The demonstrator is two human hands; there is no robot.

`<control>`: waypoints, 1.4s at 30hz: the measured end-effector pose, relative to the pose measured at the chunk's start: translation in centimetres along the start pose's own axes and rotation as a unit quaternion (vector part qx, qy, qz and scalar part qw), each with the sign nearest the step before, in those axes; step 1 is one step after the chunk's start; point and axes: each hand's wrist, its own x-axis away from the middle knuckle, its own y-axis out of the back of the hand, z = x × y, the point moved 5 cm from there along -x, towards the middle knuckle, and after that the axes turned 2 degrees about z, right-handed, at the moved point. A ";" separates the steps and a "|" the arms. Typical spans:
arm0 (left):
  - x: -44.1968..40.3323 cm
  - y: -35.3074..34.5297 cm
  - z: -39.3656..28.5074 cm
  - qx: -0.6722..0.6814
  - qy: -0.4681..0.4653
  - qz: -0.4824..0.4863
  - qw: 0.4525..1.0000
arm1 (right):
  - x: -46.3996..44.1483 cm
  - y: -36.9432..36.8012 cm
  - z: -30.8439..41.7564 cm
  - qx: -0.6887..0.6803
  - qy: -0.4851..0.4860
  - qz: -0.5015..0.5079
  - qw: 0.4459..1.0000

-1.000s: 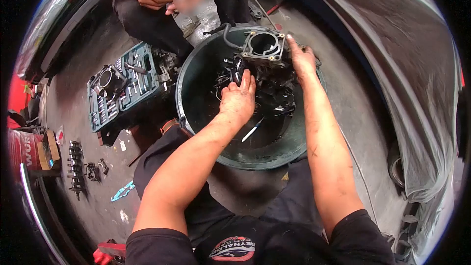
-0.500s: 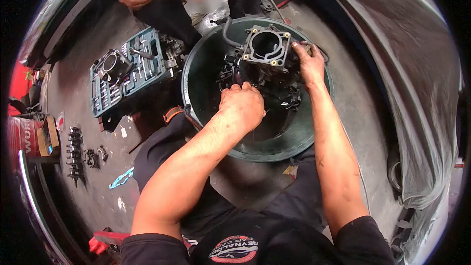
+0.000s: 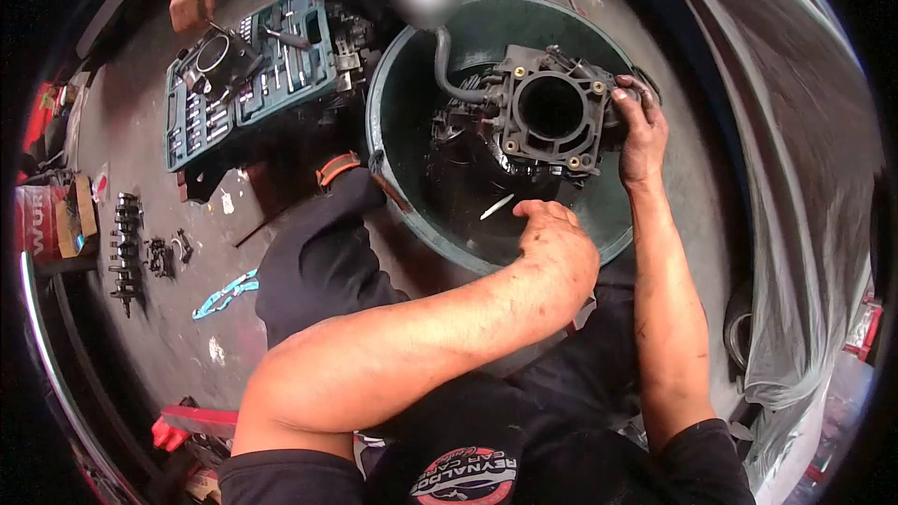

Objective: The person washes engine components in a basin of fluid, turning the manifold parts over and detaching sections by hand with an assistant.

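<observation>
Inside the round green tub, a dark engine part is tilted so its round opening and square flange face up. My right hand grips the part's right side, fingers curled over it. Below the part, near the tub's front, is my left hand, its fingers bent; whether they hold anything is hidden. A thin white stick lies in the tub, left of that hand. A grey hose runs from the part's left side up to the tub's rim.
A teal socket case with a metal throttle-like part stands at the left, a co-worker's hand above it. On the floor lie a crankshaft-like shaft, small parts and a blue strip. Plastic sheeting hangs at the right.
My left hand has moved right and down, away from the part's left side. The part is turned and nearer, still in my right hand. A co-worker's hand has moved left to the socket case.
</observation>
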 end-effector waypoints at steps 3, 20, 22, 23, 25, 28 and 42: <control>0.2 -0.7 -0.6 -0.015 0.003 -0.005 1.000 | 0.7 -0.4 -0.7 -0.070 0.001 -0.025 0.997; 1.9 -1.7 -1.7 -0.082 -0.007 -0.068 0.994 | 2.3 -1.3 -1.0 0.098 0.056 -0.047 0.992; 2.3 -2.1 -2.8 -0.085 -0.029 -0.056 0.994 | 2.3 -1.2 -0.8 0.125 0.024 -0.035 0.991; 2.8 -2.0 -3.3 -0.087 -0.029 -0.065 0.994 | 2.2 -1.1 -1.0 0.121 0.009 -0.039 0.992; 3.5 -2.2 -4.2 -0.082 -0.047 -0.072 0.993 | 2.1 -0.8 -0.7 0.145 -0.006 -0.044 0.988; 5.1 -1.5 -4.4 -0.073 -0.055 -0.109 0.990 | 1.7 0.0 -1.6 0.152 -0.049 -0.035 0.987; 7.2 0.1 -2.5 -0.081 -0.037 -0.138 0.986 | 1.0 2.3 -5.3 0.027 -0.154 0.010 0.988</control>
